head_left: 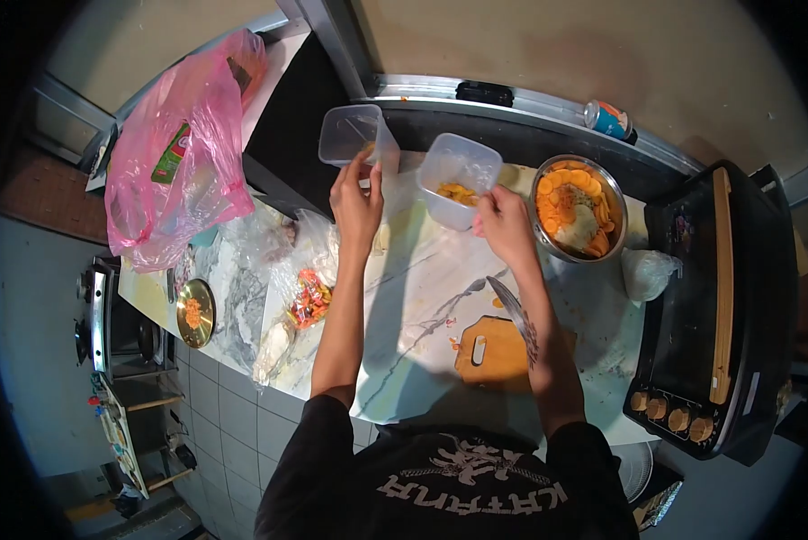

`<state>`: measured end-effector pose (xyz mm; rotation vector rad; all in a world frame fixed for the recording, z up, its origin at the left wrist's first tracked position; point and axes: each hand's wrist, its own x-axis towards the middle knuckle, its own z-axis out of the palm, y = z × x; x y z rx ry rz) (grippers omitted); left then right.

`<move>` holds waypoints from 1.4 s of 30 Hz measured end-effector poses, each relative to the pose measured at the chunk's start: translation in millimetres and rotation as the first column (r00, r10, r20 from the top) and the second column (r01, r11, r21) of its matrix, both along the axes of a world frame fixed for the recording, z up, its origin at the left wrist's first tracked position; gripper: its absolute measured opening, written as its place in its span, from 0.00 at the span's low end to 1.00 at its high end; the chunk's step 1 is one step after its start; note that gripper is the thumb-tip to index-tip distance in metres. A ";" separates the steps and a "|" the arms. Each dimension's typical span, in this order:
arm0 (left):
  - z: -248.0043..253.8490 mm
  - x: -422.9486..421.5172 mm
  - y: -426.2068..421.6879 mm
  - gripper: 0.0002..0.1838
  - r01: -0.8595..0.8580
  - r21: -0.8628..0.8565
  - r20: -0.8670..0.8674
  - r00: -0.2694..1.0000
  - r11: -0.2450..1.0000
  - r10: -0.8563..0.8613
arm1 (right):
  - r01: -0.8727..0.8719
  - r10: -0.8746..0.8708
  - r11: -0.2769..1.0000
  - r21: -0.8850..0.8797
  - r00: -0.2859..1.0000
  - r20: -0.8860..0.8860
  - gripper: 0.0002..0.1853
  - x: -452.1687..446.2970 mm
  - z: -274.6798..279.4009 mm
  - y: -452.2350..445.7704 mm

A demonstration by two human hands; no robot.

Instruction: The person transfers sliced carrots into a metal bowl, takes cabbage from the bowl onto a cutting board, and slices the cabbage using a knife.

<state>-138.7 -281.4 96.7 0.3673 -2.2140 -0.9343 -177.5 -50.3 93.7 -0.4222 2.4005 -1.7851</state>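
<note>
Clear container (449, 214) of yellow pieces (456, 192) is gripped by the right hand (505, 220) over the worktop (422, 315), near a tub (336, 135) held by the left hand (357, 202), level handling seemingly being called for.

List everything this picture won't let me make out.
All in the head view:
- Pink bag: most contents, blurred by crumpled plastic.
- Oven: its inside, behind dark glass.
- Cutting board: part, under the right forearm.
- Can: lettering, too small.
- Left tub: some contents, behind the left hand.

Right forearm (544, 328) hides part of a wooden cutting board (503, 346); crumpled pink bag (184, 148) obscures its contents.
</note>
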 end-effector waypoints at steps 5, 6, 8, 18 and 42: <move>13.3 -4.1 -7.3 0.13 -0.038 -0.098 0.042 0.998 0.994 0.042 | -0.050 0.054 0.998 -0.048 0.996 0.071 0.17 -14.3 2.3 -18.5; 14.2 -3.4 -7.4 0.13 -0.031 -0.098 0.040 0.999 0.995 0.035 | -0.044 0.047 0.998 -0.048 0.997 0.068 0.17 -12.2 -0.6 -15.2; 15.9 -2.3 -7.3 0.14 -0.026 -0.109 0.042 0.999 0.994 0.031 | -0.071 0.071 0.997 0.004 0.997 0.023 0.17 -6.2 -6.0 -4.7; 17.5 66.2 41.6 0.17 0.214 0.186 -0.079 0.976 0.959 -0.203 | 0.051 -0.023 0.947 0.316 0.995 -0.094 0.10 142.7 -28.1 141.0; -77.0 219.1 164.5 0.28 0.666 0.263 0.391 0.589 0.698 -0.708 | 0.310 -0.198 0.760 0.572 0.948 -0.250 0.15 241.8 -84.2 183.1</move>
